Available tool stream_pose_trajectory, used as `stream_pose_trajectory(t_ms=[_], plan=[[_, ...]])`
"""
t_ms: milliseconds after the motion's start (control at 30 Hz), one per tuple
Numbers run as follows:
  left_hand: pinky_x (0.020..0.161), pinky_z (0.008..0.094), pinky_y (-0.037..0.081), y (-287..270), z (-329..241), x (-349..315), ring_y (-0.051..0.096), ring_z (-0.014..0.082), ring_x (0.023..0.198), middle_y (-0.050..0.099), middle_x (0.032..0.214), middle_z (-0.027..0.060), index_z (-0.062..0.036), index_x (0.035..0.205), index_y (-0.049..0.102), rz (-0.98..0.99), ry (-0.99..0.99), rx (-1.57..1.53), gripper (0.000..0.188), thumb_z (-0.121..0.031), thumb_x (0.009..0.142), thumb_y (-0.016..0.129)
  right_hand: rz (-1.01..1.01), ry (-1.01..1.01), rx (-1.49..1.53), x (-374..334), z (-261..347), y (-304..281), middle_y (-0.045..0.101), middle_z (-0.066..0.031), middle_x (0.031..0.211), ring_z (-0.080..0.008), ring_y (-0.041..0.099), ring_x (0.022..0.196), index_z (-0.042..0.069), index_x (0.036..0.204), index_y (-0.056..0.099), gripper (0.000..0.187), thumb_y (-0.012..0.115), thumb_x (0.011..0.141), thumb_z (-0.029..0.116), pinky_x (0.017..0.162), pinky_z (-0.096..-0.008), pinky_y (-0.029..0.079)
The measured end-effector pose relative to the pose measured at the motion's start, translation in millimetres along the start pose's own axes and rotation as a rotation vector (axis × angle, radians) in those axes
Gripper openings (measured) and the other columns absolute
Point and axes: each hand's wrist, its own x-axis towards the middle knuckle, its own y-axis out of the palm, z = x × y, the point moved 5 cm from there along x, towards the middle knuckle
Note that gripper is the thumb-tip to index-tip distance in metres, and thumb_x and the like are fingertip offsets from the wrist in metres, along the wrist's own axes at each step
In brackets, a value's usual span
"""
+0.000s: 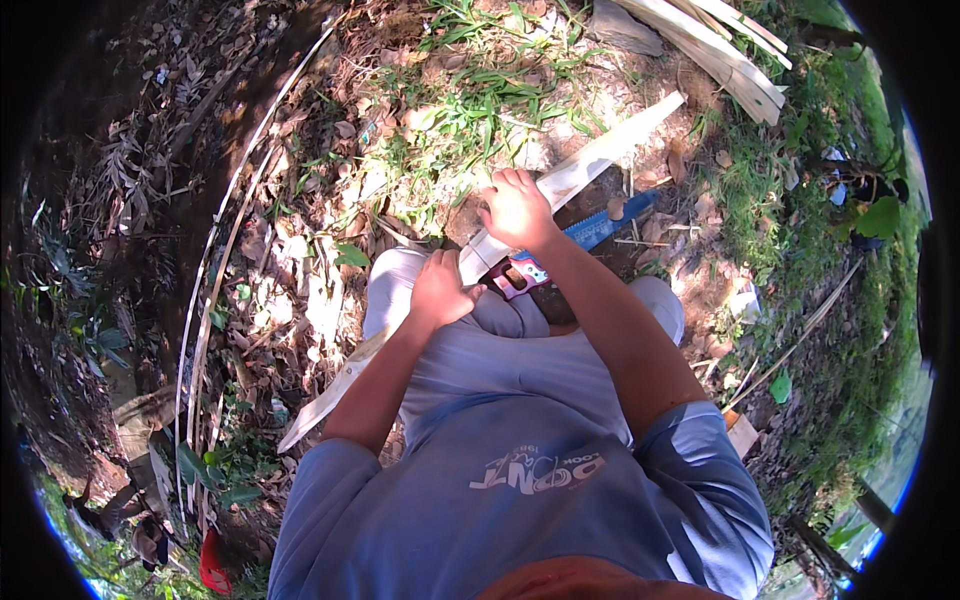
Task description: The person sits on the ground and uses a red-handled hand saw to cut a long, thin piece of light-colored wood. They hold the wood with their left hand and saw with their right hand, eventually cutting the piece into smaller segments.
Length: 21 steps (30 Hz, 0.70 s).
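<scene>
A long, pale wooden strip (pixel 610 145) lies slantwise across my lap, from beside my left elbow up to the far right. My left hand (pixel 440 290) is closed round it near my left knee. Further along, my right hand (pixel 518 210) rests over the same strip with its fingers bent across it; the fingers' undersides are hidden. A thin dark line shows on the wood between the two hands. On the ground just right of the strip lies a handsaw with a blue toothed blade (pixel 600 226) and a pink and white handle (pixel 520 275), neither hand touching it.
Several split wood pieces (pixel 715 55) are piled at the far right beside a flat grey stone (pixel 627 27). Long thin bent strips (pixel 215 240) lie on the leaf litter at left. A red object (pixel 214 563) sits at lower left. Grass and plants grow along the right.
</scene>
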Motion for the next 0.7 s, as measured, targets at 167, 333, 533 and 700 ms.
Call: stream_pose_trajectory(t_ms=[167,333,533,700], plan=[[0.089,0.0545,0.062,25,1,1,0.077,0.0461,0.099,0.075,0.100,0.0282,0.0040,0.123,0.053,0.275,-0.189,-0.001,0.059,-0.029,0.085,0.085,0.440,0.087,-0.037,-12,-6,26,0.076,-0.0108,0.072,-0.0314,0.072,0.090,0.013,0.068,0.079,0.039,0.060,0.091,0.038,0.100,-0.0480,0.044],[0.095,0.0506,0.061,53,13,13,0.074,0.0437,0.104,0.070,0.114,0.0267,0.0013,0.121,0.052,0.116,-0.063,0.186,0.057,-0.027,0.084,0.085,0.486,0.113,-0.055,-11,-11,33,0.078,-0.0104,0.078,-0.0290,0.071,0.093,0.012,0.072,0.080,0.039,0.058,0.093,0.036,0.099,-0.0505,0.044],[0.094,0.0532,0.060,27,5,9,0.075,0.0450,0.106,0.072,0.116,0.0283,0.0017,0.123,0.051,0.249,-0.166,0.148,0.064,-0.033,0.083,0.087,0.389,0.129,-0.039,-11,-8,25,0.076,-0.0095,0.073,-0.0300,0.073,0.087,0.013,0.068,0.080,0.035,0.061,0.084,0.038,0.104,-0.0501,0.048],[0.092,0.0541,0.059,14,-6,10,0.075,0.0458,0.106,0.077,0.107,0.0260,-0.0024,0.118,0.059,0.228,-0.209,-0.015,0.062,-0.042,0.082,0.089,0.148,0.111,0.041,-21,-26,20,0.073,-0.0085,0.068,-0.0304,0.072,0.079,0.012,0.063,0.076,0.030,0.067,0.080,0.035,0.101,-0.0491,0.050]])
